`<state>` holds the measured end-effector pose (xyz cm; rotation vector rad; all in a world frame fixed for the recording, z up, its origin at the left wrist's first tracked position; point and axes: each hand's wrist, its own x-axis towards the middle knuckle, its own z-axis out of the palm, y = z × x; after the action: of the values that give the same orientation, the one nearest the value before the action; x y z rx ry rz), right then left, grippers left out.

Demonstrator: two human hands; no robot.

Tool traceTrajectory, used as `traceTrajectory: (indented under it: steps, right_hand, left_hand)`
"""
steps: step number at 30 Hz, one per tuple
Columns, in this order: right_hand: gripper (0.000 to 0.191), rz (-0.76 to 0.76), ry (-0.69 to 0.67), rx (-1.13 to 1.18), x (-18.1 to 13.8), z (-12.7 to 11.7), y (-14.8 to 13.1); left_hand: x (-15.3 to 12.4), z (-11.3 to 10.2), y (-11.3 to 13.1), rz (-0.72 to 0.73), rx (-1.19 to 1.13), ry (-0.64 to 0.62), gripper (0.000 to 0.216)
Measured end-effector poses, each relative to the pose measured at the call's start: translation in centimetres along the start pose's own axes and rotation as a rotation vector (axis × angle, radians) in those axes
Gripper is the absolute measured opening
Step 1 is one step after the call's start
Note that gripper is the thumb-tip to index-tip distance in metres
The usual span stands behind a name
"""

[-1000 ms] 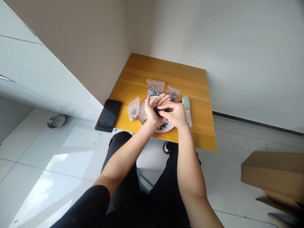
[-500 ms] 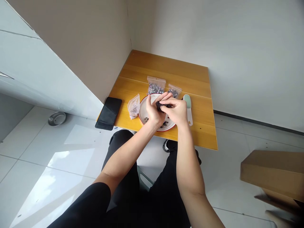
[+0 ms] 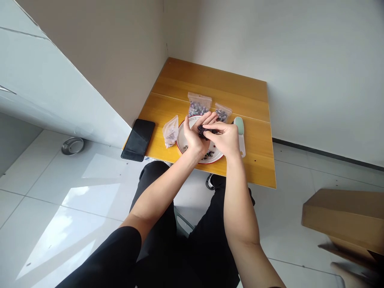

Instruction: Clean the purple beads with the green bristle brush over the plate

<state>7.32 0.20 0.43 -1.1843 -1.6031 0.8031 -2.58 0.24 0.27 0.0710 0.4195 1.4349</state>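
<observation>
My left hand (image 3: 195, 136) is palm up and cupped over the plate, with a heap of small dark beads (image 3: 201, 131) resting in it. The thumb and fingers of my right hand (image 3: 226, 138) pinch at these beads; single pieces at the fingertips are too small to make out. Beneath both hands lies a white plate (image 3: 181, 141) with a red rim, partly covered by them. Several loose beads (image 3: 209, 154) are on its near side.
Behind the plate are two clear zip bags of beads, a larger one (image 3: 199, 105) and a smaller one (image 3: 222, 113). Another bag (image 3: 171, 134) stands left, beside a black phone (image 3: 138, 140). A green-and-white tool (image 3: 239, 127) lies right. The wooden table (image 3: 216, 76) meets the walls.
The camera view has shifted slightly. My left fingers spread a little more, and my right hand still pinches at the beads in the left palm.
</observation>
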Motion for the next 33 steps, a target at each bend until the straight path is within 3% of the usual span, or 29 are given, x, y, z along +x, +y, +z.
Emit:
traceTrajectory:
  steps: [6, 12, 19, 25, 33]
  right_hand:
    - [0.025, 0.011, -0.094, -0.013, -0.2, -0.5, -0.2]
    - [0.024, -0.043, -0.004, -0.060, -0.2, -0.1, -0.5]
    - [0.025, -0.030, -0.136, -0.045, -0.4, -0.6, -0.7]
    - [0.024, -0.066, -0.022, -0.096, -0.3, -0.2, -0.8]
    - [0.025, -0.049, -0.146, -0.051, -0.4, -0.7, -1.0]
  left_hand:
    - [0.0, -0.2, 0.1, 0.012, 0.021, -0.002, 0.072]
    - [0.0, -0.3, -0.5, 0.001, -0.001, -0.026, 0.070]
    - [0.2, -0.5, -0.1, -0.004, -0.005, 0.000, 0.072]
    - [0.2, -0.3, -0.4, -0.014, -0.031, 0.015, 0.073]
    - [0.1, -0.4, -0.3, 0.000, 0.008, 0.011, 0.076]
